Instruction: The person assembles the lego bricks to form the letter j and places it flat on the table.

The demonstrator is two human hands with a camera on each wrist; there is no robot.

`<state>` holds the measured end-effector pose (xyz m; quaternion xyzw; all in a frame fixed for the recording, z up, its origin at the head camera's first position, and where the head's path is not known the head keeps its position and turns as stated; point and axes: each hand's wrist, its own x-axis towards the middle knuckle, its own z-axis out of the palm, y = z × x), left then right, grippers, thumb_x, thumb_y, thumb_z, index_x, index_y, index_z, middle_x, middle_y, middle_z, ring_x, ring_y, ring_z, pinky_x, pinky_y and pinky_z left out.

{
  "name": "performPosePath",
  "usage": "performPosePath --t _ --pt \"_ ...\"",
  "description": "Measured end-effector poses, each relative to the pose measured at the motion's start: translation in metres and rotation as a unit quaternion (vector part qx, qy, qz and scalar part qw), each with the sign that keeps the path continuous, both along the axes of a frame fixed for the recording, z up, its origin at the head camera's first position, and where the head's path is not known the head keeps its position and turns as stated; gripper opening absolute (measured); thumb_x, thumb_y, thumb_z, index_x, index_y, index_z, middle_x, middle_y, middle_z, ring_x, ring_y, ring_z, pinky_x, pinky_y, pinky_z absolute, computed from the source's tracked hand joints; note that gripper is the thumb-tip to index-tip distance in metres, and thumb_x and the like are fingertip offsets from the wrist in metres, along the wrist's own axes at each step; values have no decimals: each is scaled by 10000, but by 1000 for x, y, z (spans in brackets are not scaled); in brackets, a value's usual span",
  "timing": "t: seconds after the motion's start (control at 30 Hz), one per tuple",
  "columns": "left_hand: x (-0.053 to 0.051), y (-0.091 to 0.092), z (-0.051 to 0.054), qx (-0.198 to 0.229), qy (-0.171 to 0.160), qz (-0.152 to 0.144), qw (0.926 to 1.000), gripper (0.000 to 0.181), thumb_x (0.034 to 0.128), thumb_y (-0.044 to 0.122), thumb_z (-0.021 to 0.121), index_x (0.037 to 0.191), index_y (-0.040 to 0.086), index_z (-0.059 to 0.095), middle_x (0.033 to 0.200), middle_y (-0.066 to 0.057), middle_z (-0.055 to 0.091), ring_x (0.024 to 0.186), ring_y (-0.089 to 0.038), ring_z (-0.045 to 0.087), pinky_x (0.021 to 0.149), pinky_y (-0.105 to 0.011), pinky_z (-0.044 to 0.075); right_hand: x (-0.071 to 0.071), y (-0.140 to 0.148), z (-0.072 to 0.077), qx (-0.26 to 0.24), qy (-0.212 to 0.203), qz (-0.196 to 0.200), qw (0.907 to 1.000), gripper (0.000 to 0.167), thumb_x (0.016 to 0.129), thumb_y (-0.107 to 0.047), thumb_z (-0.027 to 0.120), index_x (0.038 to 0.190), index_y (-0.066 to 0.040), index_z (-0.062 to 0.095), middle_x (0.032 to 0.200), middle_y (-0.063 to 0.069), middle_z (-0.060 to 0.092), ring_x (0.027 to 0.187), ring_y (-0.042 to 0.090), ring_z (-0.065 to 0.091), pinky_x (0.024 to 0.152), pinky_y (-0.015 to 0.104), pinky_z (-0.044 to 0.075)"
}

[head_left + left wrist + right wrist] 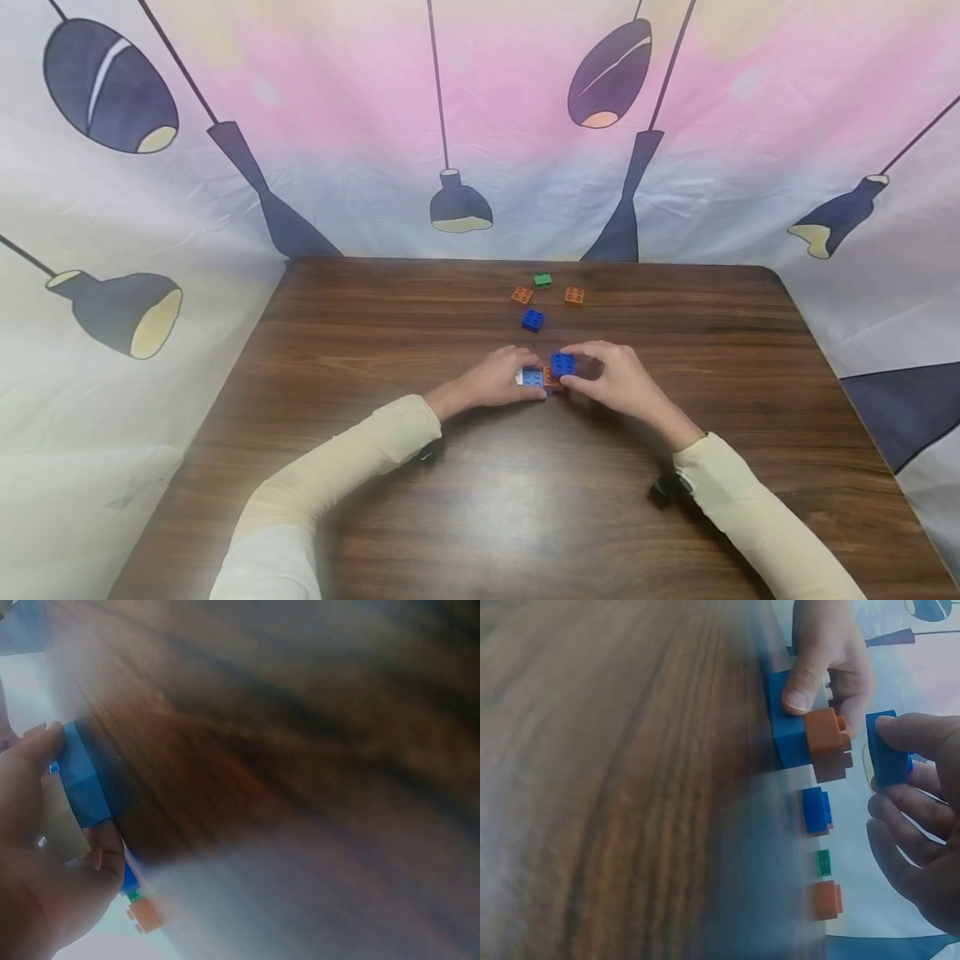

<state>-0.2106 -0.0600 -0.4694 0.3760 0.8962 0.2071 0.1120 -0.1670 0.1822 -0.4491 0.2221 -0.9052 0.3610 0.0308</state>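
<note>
The left hand (497, 379) (45, 855) (831, 671) holds a small stack on the table, its thumb against a blue base brick (787, 739) (86, 780). A light blue studded top (532, 379) shows between its fingers, with a white piece beside it. On the stack's right end sits an orange brick (548, 380) (827, 742). Pinched between thumb and fingers of the right hand (622, 385) (926, 817) is a dark blue brick (563, 364) (887, 748). In the right wrist view a gap separates it from the orange brick.
Beyond the hands on the wooden table (487, 500) lie a dark blue brick (533, 320), two orange bricks (522, 294) (574, 296) and a green brick (543, 281). A printed cloth (360, 167) hangs behind the table's back edge.
</note>
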Motion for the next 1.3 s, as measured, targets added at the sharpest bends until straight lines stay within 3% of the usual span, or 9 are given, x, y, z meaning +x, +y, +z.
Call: performPosePath --t 0.37,0.93,1.3 --pt "-1 1 -1 144 120 -90 9998 479 932 440 736 1284 119 682 1212 -8 701 1090 -151 614 993 -343 484 0 -3 -6 20 -40 170 9998 392 878 -258 830 1231 -118 733 1162 63 749 1071 241 702 883 476 573" --pt "-1 0 -1 112 93 -58 9999 517 935 448 728 1316 105 664 1263 -32 691 1162 -185 612 1042 -374 470 -5 -5 -4 233 -130 320 9991 400 897 -264 810 1254 -103 727 1202 88 739 1127 272 688 927 489 565" --pt "-1 0 -2 87 87 -43 9999 518 933 455 729 1313 109 667 1264 -30 691 1151 -187 614 1031 -375 475 -5 -6 -5 220 61 362 9991 388 890 -251 817 1238 -96 742 1190 98 745 1113 264 693 901 466 578"
